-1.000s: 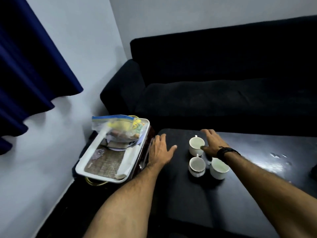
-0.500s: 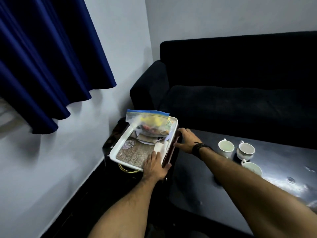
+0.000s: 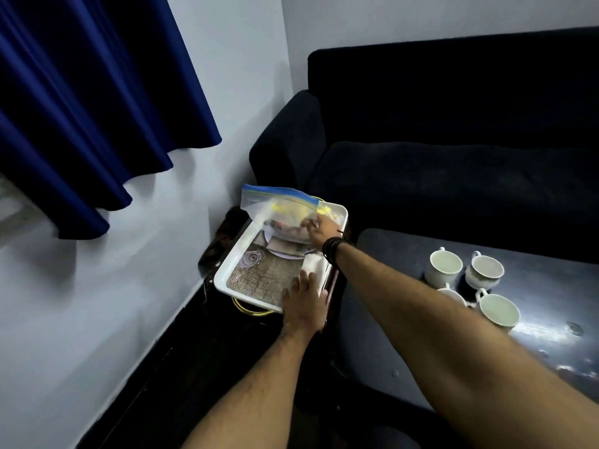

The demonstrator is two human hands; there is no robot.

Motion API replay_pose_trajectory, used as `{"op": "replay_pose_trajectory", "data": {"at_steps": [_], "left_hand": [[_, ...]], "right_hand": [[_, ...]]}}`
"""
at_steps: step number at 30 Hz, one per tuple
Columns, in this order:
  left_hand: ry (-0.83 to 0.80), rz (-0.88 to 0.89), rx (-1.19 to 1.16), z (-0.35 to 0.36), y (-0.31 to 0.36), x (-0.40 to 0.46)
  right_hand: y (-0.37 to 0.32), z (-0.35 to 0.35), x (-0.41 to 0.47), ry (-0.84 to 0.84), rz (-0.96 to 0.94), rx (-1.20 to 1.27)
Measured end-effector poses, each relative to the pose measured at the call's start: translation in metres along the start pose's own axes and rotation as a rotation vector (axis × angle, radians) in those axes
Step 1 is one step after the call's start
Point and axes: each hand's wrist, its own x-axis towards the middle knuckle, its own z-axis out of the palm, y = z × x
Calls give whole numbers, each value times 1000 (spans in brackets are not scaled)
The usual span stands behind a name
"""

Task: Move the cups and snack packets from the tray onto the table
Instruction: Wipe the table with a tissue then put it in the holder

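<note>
A white tray (image 3: 230, 266) with a patterned mat sits on a low stand left of the dark table (image 3: 382, 338). At its far end lies a clear zip bag of snack packets (image 3: 278, 210) with a blue seal. My right hand (image 3: 321, 231) reaches across the tray and its fingers close on the bag's right side. My left hand (image 3: 304, 306) lies flat on the tray's near right corner, fingers stretched out. Several white cups (image 3: 446, 267) stand together on the table, one partly hidden behind my right forearm.
A dark sofa (image 3: 453, 163) runs along the far side of the table and tray. A blue curtain (image 3: 81, 108) hangs over the pale wall at the left. The floor beside the stand is dark.
My right hand left the cups on the table and moved left onto the snack bag. My left hand shifted from the table edge to the tray's near corner. The view swung left.
</note>
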Motion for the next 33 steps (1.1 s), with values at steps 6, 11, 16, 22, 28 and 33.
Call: {"op": "replay_pose_trajectory", "data": {"at_steps": [6,11,16,22,28,33], "left_hand": [[11,8,-18,0,0,-1],[8,-1,-28,-4,2,-3],[-38,-11,-77,-11,3,-4],[-17,-17,-227,-16,4,-7],[252,-40,-313,-18,4,-20],[380,-48,-391,-25,7,-24]], "right_hand": [[-21,-26,11,151,-27,290],[-45,-59,14,85,-120,521],[-66,-96,0,69,-215,628],[-58,-145,-19,96,-218,657],[-21,-174,-34,223,-121,713],[17,-177,-42,292,9,663]]}}
